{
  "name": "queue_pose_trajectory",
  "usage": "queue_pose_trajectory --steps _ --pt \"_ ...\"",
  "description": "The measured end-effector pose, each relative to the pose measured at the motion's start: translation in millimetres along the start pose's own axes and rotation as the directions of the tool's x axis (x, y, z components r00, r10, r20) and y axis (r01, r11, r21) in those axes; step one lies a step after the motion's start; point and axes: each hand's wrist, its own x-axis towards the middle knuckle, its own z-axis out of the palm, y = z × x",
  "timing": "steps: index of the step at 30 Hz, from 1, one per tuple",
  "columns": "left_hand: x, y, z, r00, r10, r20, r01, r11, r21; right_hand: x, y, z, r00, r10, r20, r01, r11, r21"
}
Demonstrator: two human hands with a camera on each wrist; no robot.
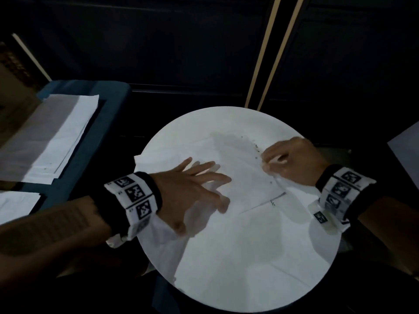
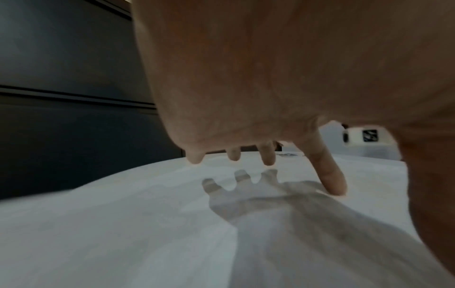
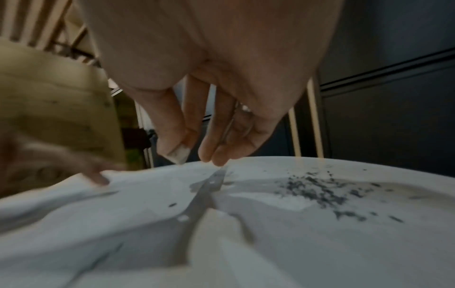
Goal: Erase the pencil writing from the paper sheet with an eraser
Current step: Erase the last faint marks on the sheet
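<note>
On the round white table [image 1: 238, 268] a white paper sheet [image 1: 238, 168] is pressed flat by the left hand [image 1: 192, 189], its fingers [image 2: 329, 175] spread wide and straight. A small white eraser [image 3: 178, 154] is pinched by the thumb and fingers of the right hand [image 1: 292, 159] above the sheet's right edge, beside dark eraser crumbs [image 3: 320, 193]

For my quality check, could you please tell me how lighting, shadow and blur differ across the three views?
Head view: dark room, bright round table, left hand blurred. Left wrist view: soft overall, a clear hand shadow on the paper sheet. Right wrist view: eraser crumbs fairly sharp, foreground blurred.
</note>
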Motion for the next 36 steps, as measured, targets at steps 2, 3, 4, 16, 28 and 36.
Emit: queue_pose_trajectory --steps 2,3,4,16,28,36 --pt "-3.6 -7.8 -4.9 0.999 -0.021 0.035 0.022 1.0 -0.022 -16.9 -2.8 15.0 0.989 -0.048 0.139 0.053 0.998 -0.035" --pt "-4.1 -11.2 -5.0 0.998 -0.059 0.035 0.06 0.998 -0.028 -24.4 -6.7 21.3 0.978 -0.062 0.2 0.08 0.993 -0.082" --pt "-4.4 -13.4 -3.9 0.994 -0.111 0.005 0.111 0.993 -0.036 -31.5 -9.7 26.3 0.969 -0.074 0.236 0.107 0.986 -0.13" --pt "31.4 47.2 28.9 0.847 -0.46 -0.266 0.434 0.888 -0.155 -46.6 -21.3 24.7 0.996 -0.062 0.069 0.072 0.986 -0.151" --pt "40.0 47.2 12.2 0.854 -0.499 -0.149 0.491 0.867 -0.088 12.0 -18.2 39.2 0.96 0.278 0.038 -0.26 0.933 -0.248" --pt "41.6 44.6 15.2 0.861 -0.481 -0.168 0.473 0.877 -0.087 13.3 -31.1 37.7 0.961 0.264 0.088 -0.231 0.933 -0.277"
